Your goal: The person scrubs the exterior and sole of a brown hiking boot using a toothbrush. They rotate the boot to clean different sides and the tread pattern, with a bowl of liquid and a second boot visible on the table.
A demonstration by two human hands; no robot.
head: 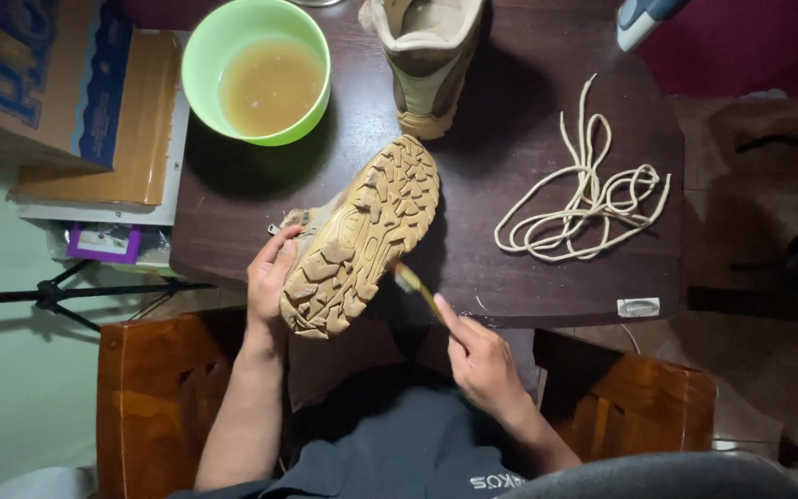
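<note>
At the far left I see a cardboard box beside the dark table, and a green bowl of murky liquid at the table's back left corner. My left hand grips the tan boot, sole up, over the table's front edge. A second boot stands at the back edge. My right hand pinches a small brush, its head against the sole's side. Loose laces lie toward the right edge.

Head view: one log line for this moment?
left hand: holds boot sole-up | right hand: brush at sole edge | bowl: murky liquid | laces: loose on table
</note>
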